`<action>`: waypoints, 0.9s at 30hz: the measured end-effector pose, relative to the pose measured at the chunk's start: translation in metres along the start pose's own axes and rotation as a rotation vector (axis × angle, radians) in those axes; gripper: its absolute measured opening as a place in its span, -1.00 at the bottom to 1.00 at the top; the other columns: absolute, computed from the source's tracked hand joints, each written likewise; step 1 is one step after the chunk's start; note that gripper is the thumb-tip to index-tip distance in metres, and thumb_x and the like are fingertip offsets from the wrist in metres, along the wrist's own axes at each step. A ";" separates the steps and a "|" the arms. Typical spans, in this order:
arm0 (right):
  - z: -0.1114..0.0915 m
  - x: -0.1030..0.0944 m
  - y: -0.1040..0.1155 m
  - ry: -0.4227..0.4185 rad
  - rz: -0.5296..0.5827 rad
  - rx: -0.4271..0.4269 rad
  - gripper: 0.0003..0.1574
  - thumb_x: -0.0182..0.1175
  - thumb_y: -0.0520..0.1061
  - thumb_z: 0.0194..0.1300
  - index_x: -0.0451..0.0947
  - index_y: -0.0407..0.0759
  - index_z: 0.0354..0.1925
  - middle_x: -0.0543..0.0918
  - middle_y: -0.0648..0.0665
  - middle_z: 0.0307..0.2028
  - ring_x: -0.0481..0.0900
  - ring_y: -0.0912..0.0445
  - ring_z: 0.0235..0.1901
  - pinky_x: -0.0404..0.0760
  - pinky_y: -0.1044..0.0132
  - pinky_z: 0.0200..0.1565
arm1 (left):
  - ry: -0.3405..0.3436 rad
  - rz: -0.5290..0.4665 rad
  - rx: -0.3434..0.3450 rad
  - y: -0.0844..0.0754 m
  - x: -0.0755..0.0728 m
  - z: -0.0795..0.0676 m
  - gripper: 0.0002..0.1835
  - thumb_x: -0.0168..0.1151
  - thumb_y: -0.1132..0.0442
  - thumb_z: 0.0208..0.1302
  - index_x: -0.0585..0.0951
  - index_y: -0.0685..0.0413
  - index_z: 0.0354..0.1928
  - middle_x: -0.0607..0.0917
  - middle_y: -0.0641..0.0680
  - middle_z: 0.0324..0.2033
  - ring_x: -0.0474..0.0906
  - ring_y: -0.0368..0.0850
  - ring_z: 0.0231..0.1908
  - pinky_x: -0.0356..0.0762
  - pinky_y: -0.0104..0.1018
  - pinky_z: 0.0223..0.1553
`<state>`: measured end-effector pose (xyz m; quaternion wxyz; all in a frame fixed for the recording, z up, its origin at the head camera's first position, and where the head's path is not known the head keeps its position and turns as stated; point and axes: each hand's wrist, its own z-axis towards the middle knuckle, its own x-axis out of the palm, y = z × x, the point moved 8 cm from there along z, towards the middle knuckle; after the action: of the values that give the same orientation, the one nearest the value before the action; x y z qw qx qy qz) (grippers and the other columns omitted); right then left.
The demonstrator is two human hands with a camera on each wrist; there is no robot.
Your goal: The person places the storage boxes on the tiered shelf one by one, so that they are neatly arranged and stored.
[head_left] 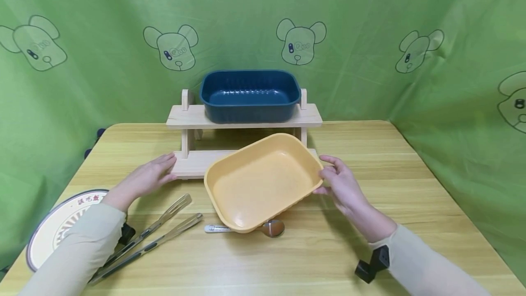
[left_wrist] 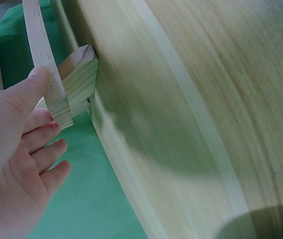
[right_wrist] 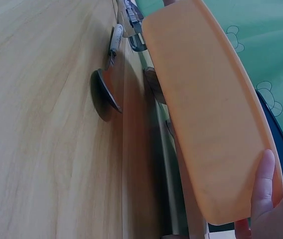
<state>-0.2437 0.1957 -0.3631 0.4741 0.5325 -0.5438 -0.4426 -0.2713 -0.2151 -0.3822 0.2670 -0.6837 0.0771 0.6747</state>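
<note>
My right hand (head_left: pixel 343 184) grips the right end of a yellow-orange plastic basin (head_left: pixel 263 182), which is tilted and raised off the table. In the right wrist view the thumb (right_wrist: pixel 264 179) presses on the underside of the basin (right_wrist: pixel 206 109). My left hand (head_left: pixel 149 175) is at the left end of the lower board of a two-tier wooden rack (head_left: pixel 191 166). From the left wrist view, the thumb and index finger pinch that board (left_wrist: pixel 49 74), and the other fingers are loosely bent. Below the basin a spoon (head_left: pixel 273 228) lies on the table, its handle partly hidden.
A dark blue basin (head_left: pixel 250 112) stands on the rack's upper board. Metal tongs (head_left: pixel 164 236) lie spread on the table at left, partly beneath the left forearm. A patterned white plate (head_left: pixel 45 236) is at the far left. Green curtains (head_left: pixel 242 8) surround the wooden table (head_left: pixel 328 259).
</note>
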 end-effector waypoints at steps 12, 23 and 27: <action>0.002 -0.002 0.002 0.015 -0.089 -0.019 -0.39 -0.02 -0.37 0.22 0.12 -0.38 0.24 0.47 -0.18 -0.29 0.55 0.07 -0.37 0.63 0.25 -0.28 | 0.001 -0.007 -0.005 0.001 0.000 0.000 -0.39 0.10 0.17 0.31 0.23 0.46 0.25 0.19 0.41 0.25 0.11 0.33 0.24 0.04 0.15 0.24; 0.001 -0.007 0.001 0.018 -0.113 -0.008 -0.44 0.06 -0.29 0.25 0.18 -0.33 0.19 0.59 0.02 -0.38 0.52 0.21 -0.38 0.45 0.37 -0.30 | -0.001 -0.003 0.000 0.000 -0.001 0.000 -0.39 0.11 0.17 0.31 0.24 0.46 0.24 0.20 0.41 0.25 0.11 0.34 0.23 0.04 0.15 0.24; 0.000 -0.007 0.001 0.027 -0.086 -0.004 -0.47 0.05 -0.30 0.25 0.18 -0.34 0.16 0.58 0.02 -0.40 0.49 0.23 -0.43 0.45 0.45 -0.41 | 0.007 -0.006 -0.003 0.000 -0.001 0.000 -0.39 0.10 0.17 0.31 0.23 0.46 0.25 0.18 0.41 0.26 0.10 0.33 0.24 0.03 0.15 0.24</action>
<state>-0.2443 0.2022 -0.3627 0.4631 0.5604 -0.5130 -0.4563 -0.2713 -0.2149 -0.3812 0.2677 -0.6866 0.0751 0.6717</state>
